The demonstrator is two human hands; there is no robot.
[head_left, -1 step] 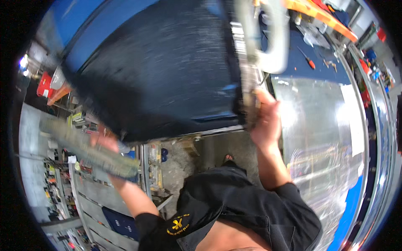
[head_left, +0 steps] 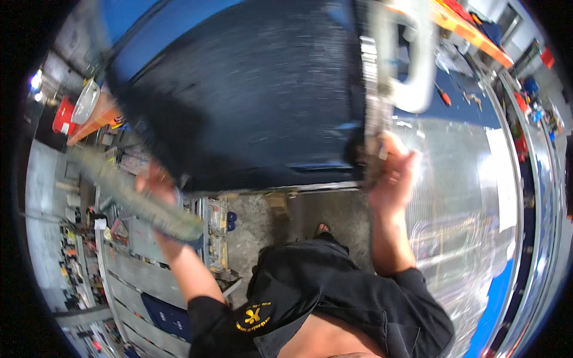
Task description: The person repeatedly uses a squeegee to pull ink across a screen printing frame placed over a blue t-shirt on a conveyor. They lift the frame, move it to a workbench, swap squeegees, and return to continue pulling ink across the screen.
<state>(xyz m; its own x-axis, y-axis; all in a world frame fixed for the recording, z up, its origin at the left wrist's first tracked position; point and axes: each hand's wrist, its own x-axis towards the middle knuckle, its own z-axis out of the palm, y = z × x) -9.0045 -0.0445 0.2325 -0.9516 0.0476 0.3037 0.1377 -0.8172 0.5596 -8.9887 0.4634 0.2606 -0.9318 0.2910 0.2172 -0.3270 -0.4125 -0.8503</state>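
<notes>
A large dark framed panel (head_left: 256, 113), blue along its far left and blurred by motion, is raised in front of me. My right hand (head_left: 392, 170) grips its scuffed, silvery right edge, the thumb apart and the other fingers curled round. My left hand (head_left: 158, 184) is at the panel's near left corner with its fingers curled; its exact hold is hidden. A long grey-green bar (head_left: 140, 197) slants across in front of my left hand and wrist. I cannot tell whether it belongs to the panel. A pale plastic loop-shaped part (head_left: 422, 65) sits beside the panel's right edge.
On the right runs a bench with a glossy clear sheet (head_left: 453, 179); a red-handled screwdriver (head_left: 443, 95) lies beyond it. Racks with small items (head_left: 89, 262) stand on the left, near a red bin (head_left: 63, 116). A cardboard box (head_left: 277, 204) is on the floor below.
The panel, the pale loop part and both my hands have shifted to the right. The grey-green bar has moved a little right too. My grip looks the same.
</notes>
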